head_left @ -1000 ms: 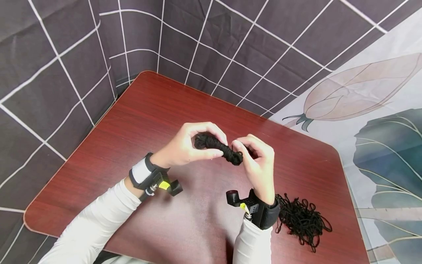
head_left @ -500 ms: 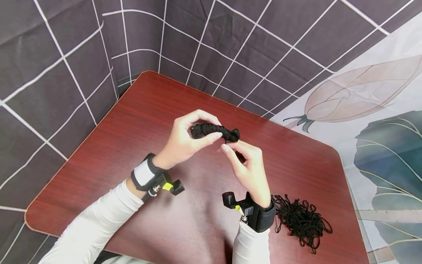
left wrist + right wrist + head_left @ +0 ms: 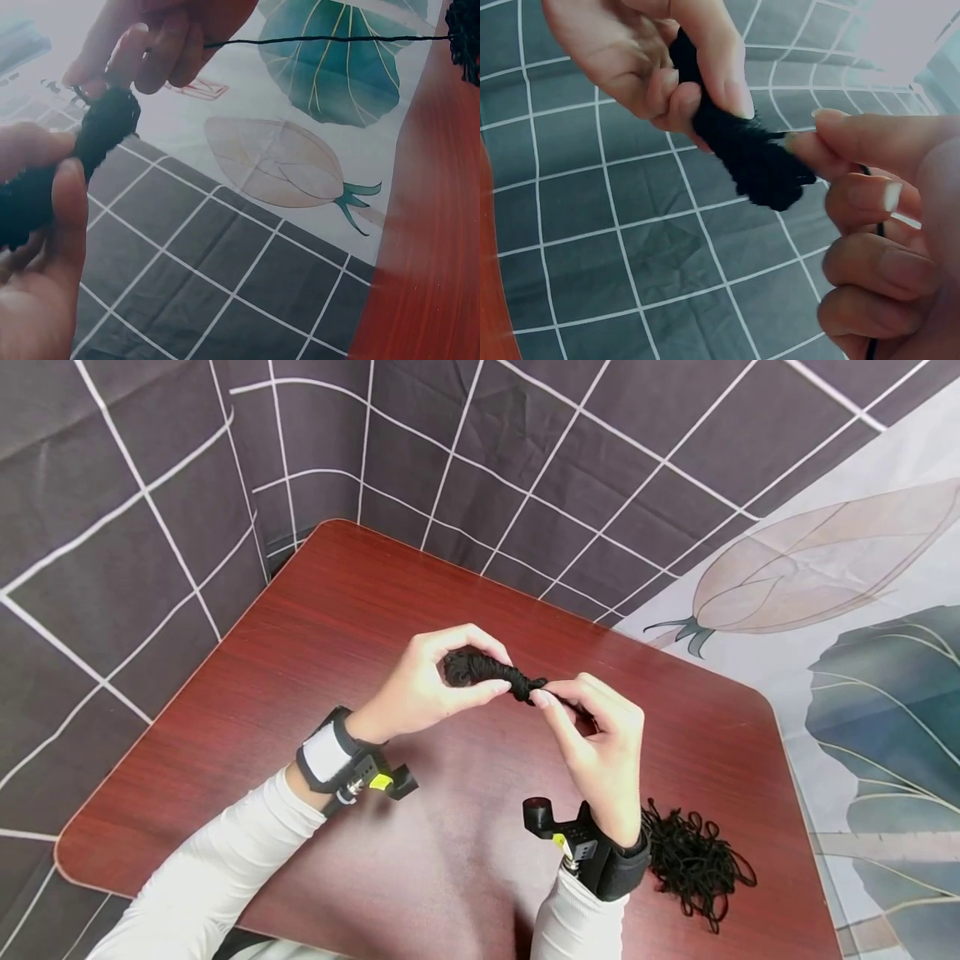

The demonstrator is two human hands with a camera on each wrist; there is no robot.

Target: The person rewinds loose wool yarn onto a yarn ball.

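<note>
A bundle of black cord, wrapped round its middle with looped ends, is held above the table. My left hand grips it between thumb and fingers, as the left wrist view also shows. At the bundle's right end, my right hand pinches the thin cord that comes off the wrapping. In the right wrist view this strand passes through the curled fingers of that hand. From there it runs taut in the left wrist view to a loose heap of black cord on the table.
The reddish-brown wooden table has rounded corners. Dark cloth with a white grid hangs behind and to the left. A pale cloth with leaf drawings borders the right side. Each wrist wears a strapped camera.
The bundle rose and came back down, turning in the left hand. The right hand dipped under the bundle's end, then moved out to the right with the strand. The heap stays in place.
</note>
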